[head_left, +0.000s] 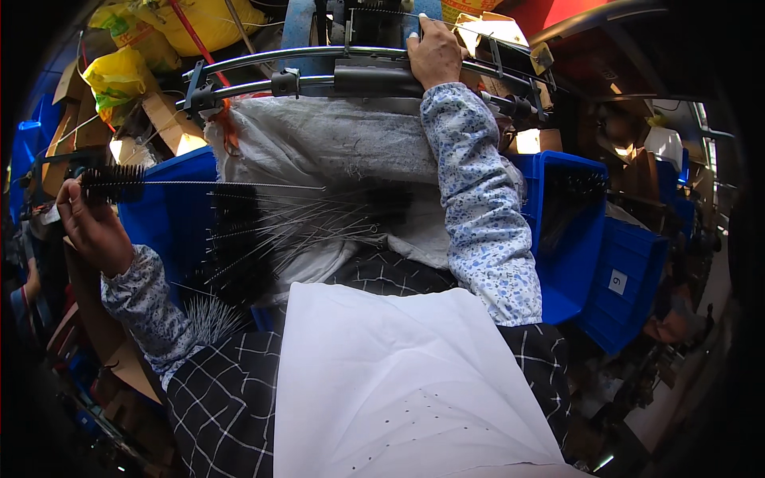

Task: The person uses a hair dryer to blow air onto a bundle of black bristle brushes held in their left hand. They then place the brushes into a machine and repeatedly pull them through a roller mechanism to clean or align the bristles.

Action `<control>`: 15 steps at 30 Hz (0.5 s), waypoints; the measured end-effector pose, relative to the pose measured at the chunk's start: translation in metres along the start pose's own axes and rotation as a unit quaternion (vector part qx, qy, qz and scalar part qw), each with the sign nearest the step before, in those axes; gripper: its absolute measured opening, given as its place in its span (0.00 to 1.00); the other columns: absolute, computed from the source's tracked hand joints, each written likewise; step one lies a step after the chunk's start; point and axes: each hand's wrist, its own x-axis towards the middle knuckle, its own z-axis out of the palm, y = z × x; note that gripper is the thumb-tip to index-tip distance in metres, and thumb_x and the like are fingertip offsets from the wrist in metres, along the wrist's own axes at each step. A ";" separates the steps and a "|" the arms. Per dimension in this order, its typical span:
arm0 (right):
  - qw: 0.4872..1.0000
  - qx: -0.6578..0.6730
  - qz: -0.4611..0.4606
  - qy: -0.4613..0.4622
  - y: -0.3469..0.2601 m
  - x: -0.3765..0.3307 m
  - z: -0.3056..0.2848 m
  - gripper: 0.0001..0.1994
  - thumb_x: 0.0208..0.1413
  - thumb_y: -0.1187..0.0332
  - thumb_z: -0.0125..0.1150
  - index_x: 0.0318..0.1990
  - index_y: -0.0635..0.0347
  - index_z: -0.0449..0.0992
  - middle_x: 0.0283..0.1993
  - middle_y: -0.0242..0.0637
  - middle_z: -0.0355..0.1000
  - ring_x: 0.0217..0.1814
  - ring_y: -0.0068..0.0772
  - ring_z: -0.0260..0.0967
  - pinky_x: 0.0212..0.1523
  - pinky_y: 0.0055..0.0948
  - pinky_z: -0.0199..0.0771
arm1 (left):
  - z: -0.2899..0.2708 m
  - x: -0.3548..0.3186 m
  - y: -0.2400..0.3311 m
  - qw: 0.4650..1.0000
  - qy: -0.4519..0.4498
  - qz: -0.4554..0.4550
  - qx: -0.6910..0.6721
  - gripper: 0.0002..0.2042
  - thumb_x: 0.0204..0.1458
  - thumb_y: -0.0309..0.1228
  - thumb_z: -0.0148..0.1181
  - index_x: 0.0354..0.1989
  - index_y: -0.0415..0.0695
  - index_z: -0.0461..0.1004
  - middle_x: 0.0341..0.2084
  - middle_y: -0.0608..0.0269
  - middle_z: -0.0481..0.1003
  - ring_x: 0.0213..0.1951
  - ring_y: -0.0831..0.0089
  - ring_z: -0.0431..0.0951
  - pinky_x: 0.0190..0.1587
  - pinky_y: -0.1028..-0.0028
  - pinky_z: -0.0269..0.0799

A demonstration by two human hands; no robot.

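Note:
Out to the left, my left hand [92, 227] is closed on the end of a tube brush [119, 183]. Its black bristles stand by my fingers, and its long bare wire stem points right, across my lap. My right hand [437, 54] reaches up to a machine with curved metal rails [319, 52]. Its fingers are bent at the upper rail, close to a thin twisted wire [386, 11]; what they grip cannot be made out. A pile of black-bristled brushes [239, 231] with wire stems lies on white sacking [335, 135] over my lap.
A blue bin [171, 199] stands left of the brush pile. To the right are another blue bin [570, 239] with dark bristles inside and a blue crate [625, 275]. Yellow bags [119, 76] and cardboard [171, 123] crowd the far left.

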 end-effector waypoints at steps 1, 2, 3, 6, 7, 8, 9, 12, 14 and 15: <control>1.000 -0.003 0.001 -0.004 -0.005 0.000 -0.001 0.19 0.43 0.64 0.52 0.45 0.58 0.69 0.43 0.39 0.68 0.44 0.39 0.65 0.41 0.44 0.62 | 0.003 -0.002 0.001 1.000 0.004 0.003 0.011 0.14 0.51 0.24 0.47 0.46 0.36 0.62 0.38 0.54 0.66 0.40 0.66 0.68 0.41 0.74 0.67; 1.000 -0.004 0.001 -0.009 -0.013 0.000 0.000 0.18 0.44 0.64 0.52 0.45 0.58 0.69 0.42 0.39 0.68 0.44 0.39 0.65 0.41 0.44 0.61 | 0.005 -0.004 0.003 1.000 0.009 0.008 0.024 0.14 0.51 0.24 0.47 0.47 0.36 0.62 0.38 0.54 0.66 0.40 0.66 0.68 0.41 0.74 0.67; 1.000 -0.004 0.002 -0.013 -0.019 -0.001 0.002 0.18 0.44 0.64 0.52 0.45 0.58 0.69 0.42 0.39 0.68 0.44 0.38 0.66 0.40 0.44 0.61 | 0.008 -0.005 0.004 1.000 0.007 0.007 0.022 0.14 0.51 0.25 0.47 0.47 0.36 0.62 0.38 0.53 0.65 0.40 0.65 0.68 0.41 0.73 0.67; 1.000 0.001 -0.001 -0.020 -0.041 -0.003 0.006 0.17 0.45 0.64 0.51 0.44 0.57 0.69 0.42 0.37 0.68 0.43 0.37 0.66 0.41 0.44 0.59 | 0.018 -0.008 0.005 1.000 -0.004 0.004 0.016 0.15 0.51 0.26 0.47 0.47 0.37 0.62 0.39 0.52 0.65 0.39 0.63 0.69 0.41 0.73 0.67; 1.000 0.001 -0.002 -0.023 -0.047 -0.003 0.006 0.17 0.45 0.64 0.51 0.44 0.57 0.69 0.42 0.37 0.68 0.44 0.37 0.65 0.42 0.44 0.59 | 0.021 -0.009 0.006 1.000 -0.008 0.004 0.014 0.15 0.51 0.27 0.47 0.48 0.37 0.62 0.39 0.52 0.64 0.39 0.63 0.69 0.41 0.72 0.67; 0.999 -0.006 0.008 -0.039 -0.050 -0.002 0.009 0.17 0.45 0.64 0.52 0.44 0.57 0.69 0.42 0.37 0.68 0.44 0.37 0.65 0.42 0.44 0.58 | 0.023 -0.009 0.007 1.000 -0.010 0.004 0.012 0.15 0.52 0.27 0.48 0.48 0.37 0.62 0.39 0.52 0.64 0.39 0.63 0.69 0.40 0.72 0.68; 0.999 -0.003 0.002 -0.033 -0.049 -0.003 0.009 0.17 0.45 0.64 0.52 0.45 0.57 0.69 0.42 0.37 0.68 0.44 0.37 0.65 0.42 0.44 0.58 | 0.025 -0.010 0.008 1.000 -0.014 0.004 0.009 0.15 0.52 0.27 0.48 0.48 0.37 0.62 0.39 0.51 0.64 0.39 0.62 0.69 0.40 0.72 0.68; 1.000 -0.001 -0.008 -0.025 -0.037 -0.003 0.005 0.17 0.46 0.63 0.52 0.45 0.56 0.69 0.42 0.37 0.68 0.44 0.38 0.65 0.42 0.44 0.57 | 0.026 -0.009 0.007 1.000 -0.019 0.009 0.007 0.15 0.52 0.27 0.48 0.48 0.37 0.62 0.39 0.52 0.64 0.40 0.63 0.68 0.40 0.73 0.68; 1.000 0.003 -0.009 -0.023 -0.022 -0.003 0.006 0.18 0.46 0.62 0.52 0.46 0.55 0.69 0.42 0.38 0.68 0.44 0.38 0.65 0.42 0.45 0.57 | 0.021 -0.009 0.010 1.000 -0.009 0.014 0.023 0.15 0.52 0.27 0.47 0.48 0.37 0.62 0.39 0.52 0.64 0.40 0.65 0.68 0.40 0.74 0.67; 1.000 -0.011 -0.015 -0.014 -0.009 -0.002 0.001 0.19 0.45 0.62 0.52 0.46 0.55 0.68 0.43 0.38 0.68 0.45 0.39 0.65 0.43 0.46 0.57 | 0.021 -0.008 0.006 1.000 -0.004 0.008 0.017 0.15 0.52 0.27 0.47 0.47 0.37 0.62 0.39 0.53 0.64 0.40 0.66 0.68 0.40 0.75 0.67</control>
